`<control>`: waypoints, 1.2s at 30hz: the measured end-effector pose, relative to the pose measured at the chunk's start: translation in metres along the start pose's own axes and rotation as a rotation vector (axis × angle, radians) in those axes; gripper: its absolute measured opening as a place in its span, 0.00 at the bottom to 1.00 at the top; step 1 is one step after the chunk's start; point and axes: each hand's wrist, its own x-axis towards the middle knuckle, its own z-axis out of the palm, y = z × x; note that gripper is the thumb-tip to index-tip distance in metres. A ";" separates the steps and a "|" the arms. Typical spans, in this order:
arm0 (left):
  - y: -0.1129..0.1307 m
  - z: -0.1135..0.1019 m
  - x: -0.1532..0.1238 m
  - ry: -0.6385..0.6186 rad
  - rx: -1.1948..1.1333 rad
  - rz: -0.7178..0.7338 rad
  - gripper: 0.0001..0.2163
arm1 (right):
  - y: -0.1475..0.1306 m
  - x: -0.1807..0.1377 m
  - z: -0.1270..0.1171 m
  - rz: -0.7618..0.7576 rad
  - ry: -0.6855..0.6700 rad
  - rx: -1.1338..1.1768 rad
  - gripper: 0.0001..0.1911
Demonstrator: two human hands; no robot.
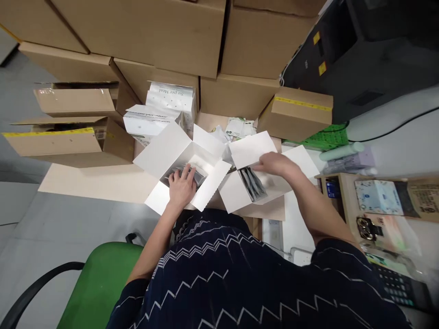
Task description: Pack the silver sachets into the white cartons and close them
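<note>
**Packing sachets into two white boxes, both hands in**

Far L: green chair (99,283) beside the person, and open brown cartons (68,141) stacked at the table (96,183) edge. Behind those, a stack of printed white boxes (164,107) sits against the big cartons.

Left white box (161,157) lies open on the table w/ all flaps spread. Left hand (181,186) is inside it, palm down, fingers spread flat, pressing on the dark sachets (201,176) at the bottom. It grips nothing.

Just R of that and touching at the flaps is the right white box (233,194), also open. A row of grey sachets (252,184) stands on edge inside it, toward its L side.

Right hand (274,164) reaches into this box from the R, fingertips at the far end of the row. Can't tell if it pinches a sachet or only touches; the fingers are hidden from this angle.

Far R: green basket (325,137) by a taped carton, and a calculator (398,285) near the elbow.
</note>
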 end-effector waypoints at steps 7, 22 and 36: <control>0.002 0.001 0.000 0.008 0.029 -0.006 0.23 | 0.015 0.001 0.076 0.083 -0.063 0.037 0.12; 0.002 0.002 -0.001 0.015 0.046 -0.021 0.22 | -0.007 -0.152 -0.038 -0.192 0.524 0.118 0.18; 0.006 0.001 0.001 0.030 0.055 -0.071 0.22 | -0.165 0.041 -0.035 -0.490 0.232 0.000 0.21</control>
